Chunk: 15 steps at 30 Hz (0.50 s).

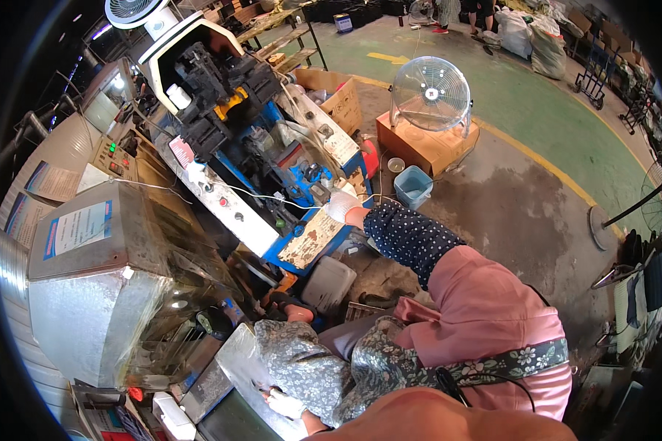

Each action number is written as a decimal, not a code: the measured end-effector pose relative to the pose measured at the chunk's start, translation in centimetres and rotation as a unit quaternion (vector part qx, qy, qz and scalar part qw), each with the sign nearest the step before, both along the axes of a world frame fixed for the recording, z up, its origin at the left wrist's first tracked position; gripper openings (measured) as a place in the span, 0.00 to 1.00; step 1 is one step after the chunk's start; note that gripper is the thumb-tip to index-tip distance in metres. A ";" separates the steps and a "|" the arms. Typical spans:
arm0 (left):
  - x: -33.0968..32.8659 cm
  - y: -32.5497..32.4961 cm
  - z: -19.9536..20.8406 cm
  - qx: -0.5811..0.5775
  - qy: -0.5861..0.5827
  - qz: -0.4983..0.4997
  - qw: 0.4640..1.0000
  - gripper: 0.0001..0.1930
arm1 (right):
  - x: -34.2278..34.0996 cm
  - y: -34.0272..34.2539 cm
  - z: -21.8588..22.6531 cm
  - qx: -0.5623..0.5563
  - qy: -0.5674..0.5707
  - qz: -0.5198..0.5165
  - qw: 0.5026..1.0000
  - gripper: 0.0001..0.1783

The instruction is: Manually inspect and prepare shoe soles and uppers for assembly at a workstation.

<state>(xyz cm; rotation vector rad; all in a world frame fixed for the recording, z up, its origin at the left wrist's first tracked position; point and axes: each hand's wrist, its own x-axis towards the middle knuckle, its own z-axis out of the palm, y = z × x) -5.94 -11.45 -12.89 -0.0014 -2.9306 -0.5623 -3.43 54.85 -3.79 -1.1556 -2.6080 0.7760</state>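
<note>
My right hand point(339, 206), in a white glove, reaches out from a dotted sleeve to the near end of a blue and white machine point(312, 237). Its fingers look curled against a metal part there; what they grip, if anything, is hidden. A thin white cord point(276, 198) runs across the machine close by. Low in the view, my left hand point(285, 403), also in a white glove, is over a shiny metal tabletop point(243, 359). Its fingers are drawn together at a small dark thing too small to name. A floral apron point(301, 367) hangs beside this hand.
A sheet-metal hood point(95, 287) stands at left. Below the machine is a grey plastic container point(329, 285). A round fan point(431, 94) stands on a cardboard box point(419, 148), near a light-blue bucket point(413, 187). Other people point(482, 15) stand far back.
</note>
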 end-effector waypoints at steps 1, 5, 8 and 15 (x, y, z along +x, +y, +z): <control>0.0 0.0 0.0 0.051 0.004 0.027 0.998 0.24 | 0.1 -0.1 0.1 0.001 0.021 0.006 1.000 0.26; 0.0 -0.2 0.2 0.013 -0.044 0.035 0.998 0.24 | 0.4 -0.3 0.6 -0.010 0.017 0.007 1.000 0.27; 0.3 -0.4 0.5 -0.041 -0.072 0.010 0.996 0.25 | 0.3 -0.3 0.5 -0.014 0.016 0.004 1.000 0.26; 0.7 0.1 0.7 0.006 0.020 0.006 1.000 0.21 | -0.3 0.2 -0.6 -0.011 -0.012 0.003 1.000 0.27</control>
